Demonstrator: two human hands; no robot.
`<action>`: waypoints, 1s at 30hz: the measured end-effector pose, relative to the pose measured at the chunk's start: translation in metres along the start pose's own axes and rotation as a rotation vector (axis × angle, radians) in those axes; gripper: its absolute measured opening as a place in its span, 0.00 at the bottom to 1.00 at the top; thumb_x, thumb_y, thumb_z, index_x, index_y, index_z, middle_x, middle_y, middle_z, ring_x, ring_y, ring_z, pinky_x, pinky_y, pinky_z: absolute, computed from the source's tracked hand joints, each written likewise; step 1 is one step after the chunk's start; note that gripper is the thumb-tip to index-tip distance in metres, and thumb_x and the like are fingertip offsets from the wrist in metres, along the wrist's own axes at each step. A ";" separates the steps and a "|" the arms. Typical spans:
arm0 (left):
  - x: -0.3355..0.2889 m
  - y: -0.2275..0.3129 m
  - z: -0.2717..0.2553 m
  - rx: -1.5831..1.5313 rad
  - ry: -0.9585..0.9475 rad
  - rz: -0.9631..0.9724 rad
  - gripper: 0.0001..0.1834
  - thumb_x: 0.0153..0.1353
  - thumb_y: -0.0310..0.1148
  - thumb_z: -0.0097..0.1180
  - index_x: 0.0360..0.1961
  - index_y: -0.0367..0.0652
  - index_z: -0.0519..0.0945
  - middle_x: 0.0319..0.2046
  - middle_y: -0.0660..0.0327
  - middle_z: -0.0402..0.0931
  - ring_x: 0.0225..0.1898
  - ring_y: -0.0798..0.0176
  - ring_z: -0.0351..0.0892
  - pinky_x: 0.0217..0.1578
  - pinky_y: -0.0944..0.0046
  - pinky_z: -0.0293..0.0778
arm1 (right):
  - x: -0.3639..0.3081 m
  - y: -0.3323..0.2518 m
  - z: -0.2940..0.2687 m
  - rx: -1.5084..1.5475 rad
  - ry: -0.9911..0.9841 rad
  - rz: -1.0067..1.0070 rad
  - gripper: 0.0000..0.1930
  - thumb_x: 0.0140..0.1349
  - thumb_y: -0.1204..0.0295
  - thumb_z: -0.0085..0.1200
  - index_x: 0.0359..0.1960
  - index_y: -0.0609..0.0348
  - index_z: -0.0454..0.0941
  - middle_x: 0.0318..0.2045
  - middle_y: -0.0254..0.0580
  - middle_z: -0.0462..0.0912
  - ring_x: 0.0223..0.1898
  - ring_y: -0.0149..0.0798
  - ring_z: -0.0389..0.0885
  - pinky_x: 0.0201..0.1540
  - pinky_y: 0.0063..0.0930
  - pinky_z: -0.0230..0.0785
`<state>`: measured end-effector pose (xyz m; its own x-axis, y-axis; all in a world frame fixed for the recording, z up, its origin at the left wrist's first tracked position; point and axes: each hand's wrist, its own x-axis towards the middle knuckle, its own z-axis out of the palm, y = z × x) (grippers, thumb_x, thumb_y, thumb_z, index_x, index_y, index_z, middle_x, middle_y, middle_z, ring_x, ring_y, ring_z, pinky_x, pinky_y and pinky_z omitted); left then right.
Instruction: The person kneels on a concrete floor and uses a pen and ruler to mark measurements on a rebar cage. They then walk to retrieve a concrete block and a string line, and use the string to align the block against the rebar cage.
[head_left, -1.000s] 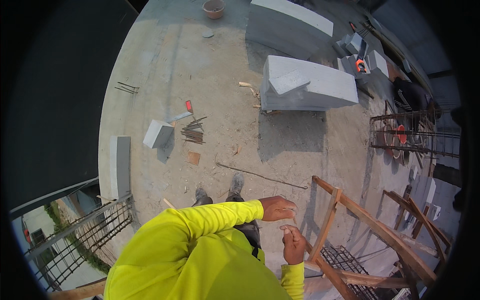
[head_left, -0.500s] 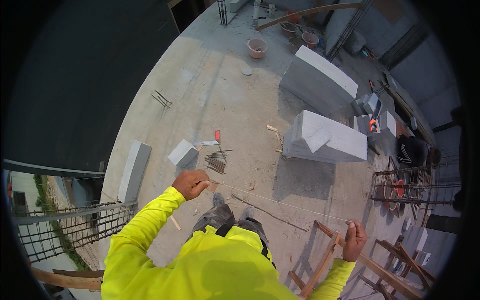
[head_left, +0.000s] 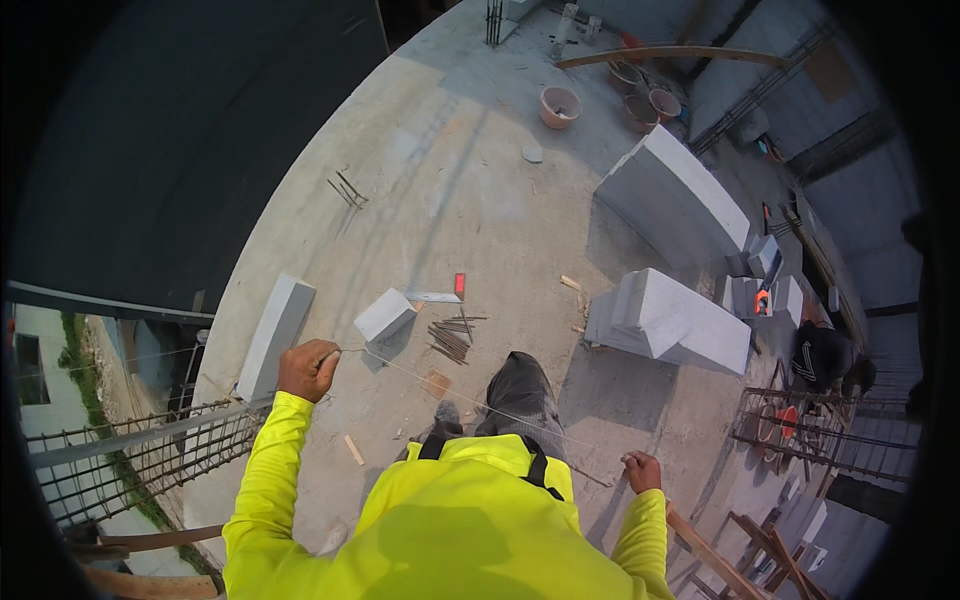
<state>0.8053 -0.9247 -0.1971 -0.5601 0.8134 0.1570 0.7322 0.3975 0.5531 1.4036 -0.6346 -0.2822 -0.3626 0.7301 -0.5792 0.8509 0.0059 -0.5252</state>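
Observation:
A thin pale string [head_left: 430, 385] runs across my front from one hand to the other, slanting down to the right. My left hand [head_left: 308, 370], closed in a pinch, holds its left end near a long pale block [head_left: 276, 336]. At the other side my right hand [head_left: 642, 471] grips the string, its fingers curled, above the floor near a wooden frame [head_left: 710, 548]. Beneath the string lie a small flat brown piece [head_left: 436, 384] and a bundle of short steel rods [head_left: 452, 342]. A small pale block [head_left: 384, 315] sits beside a try square [head_left: 438, 296] with a red handle.
Large pale blocks [head_left: 670, 320] stand on the right, with a saw [head_left: 763, 300] on smaller ones behind. Tubs [head_left: 560, 107] are at the far side. Rebar mesh [head_left: 150, 455] lines the left edge; a rebar cage [head_left: 810, 430] and a crouching person [head_left: 822, 358] are at right.
My left hand has swung left, away from the brown piece, and my right hand has moved in to the left. My right knee has come up and forward, and the view has shifted.

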 end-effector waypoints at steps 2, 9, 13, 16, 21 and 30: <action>0.029 0.008 0.026 0.005 -0.070 -0.005 0.05 0.56 0.33 0.62 0.30 0.42 0.83 0.28 0.56 0.83 0.28 0.50 0.82 0.29 0.58 0.77 | 0.038 -0.019 0.009 -0.454 -0.074 0.006 0.16 0.64 0.70 0.54 0.52 0.60 0.80 0.40 0.53 0.84 0.46 0.54 0.82 0.53 0.42 0.73; 0.240 0.120 0.123 -0.064 -0.325 0.249 0.07 0.56 0.37 0.63 0.31 0.45 0.83 0.28 0.56 0.81 0.27 0.48 0.80 0.28 0.53 0.75 | 0.239 -0.311 -0.007 0.262 -0.157 -0.779 0.23 0.71 0.66 0.47 0.65 0.61 0.69 0.55 0.59 0.78 0.57 0.56 0.77 0.62 0.42 0.65; 0.357 0.163 0.111 -0.105 -0.214 0.334 0.08 0.55 0.37 0.64 0.32 0.46 0.83 0.27 0.56 0.80 0.27 0.48 0.80 0.27 0.52 0.75 | 0.288 -0.441 -0.065 0.496 -0.636 -0.579 0.18 0.72 0.65 0.47 0.55 0.65 0.76 0.39 0.44 0.84 0.41 0.36 0.80 0.49 0.29 0.70; 0.408 0.159 0.090 -0.025 -0.136 0.300 0.05 0.54 0.32 0.64 0.32 0.46 0.84 0.25 0.57 0.79 0.25 0.50 0.79 0.25 0.56 0.74 | 0.329 -0.485 -0.102 0.596 -0.526 -0.711 0.15 0.71 0.66 0.48 0.43 0.66 0.81 0.33 0.38 0.83 0.36 0.29 0.77 0.44 0.25 0.70; 0.484 0.121 0.078 0.018 -0.115 0.362 0.04 0.52 0.28 0.64 0.31 0.47 0.82 0.22 0.59 0.77 0.22 0.53 0.78 0.22 0.59 0.73 | 0.394 -0.519 -0.150 0.636 -0.611 -0.577 0.12 0.69 0.71 0.48 0.37 0.65 0.82 0.35 0.39 0.84 0.38 0.31 0.78 0.46 0.24 0.70; 0.702 0.012 0.058 0.070 -0.132 0.445 0.04 0.55 0.31 0.63 0.32 0.46 0.81 0.22 0.60 0.76 0.22 0.54 0.78 0.21 0.58 0.73 | 0.546 -0.638 -0.235 0.722 -0.384 -0.476 0.10 0.65 0.72 0.51 0.36 0.65 0.83 0.16 0.24 0.66 0.17 0.21 0.55 0.21 0.21 0.47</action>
<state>0.4430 -0.3241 -0.1273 -0.1348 0.9565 0.2588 0.9171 0.0215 0.3980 0.7522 -0.0795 -0.1166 -0.8209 0.4840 -0.3031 0.1874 -0.2731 -0.9436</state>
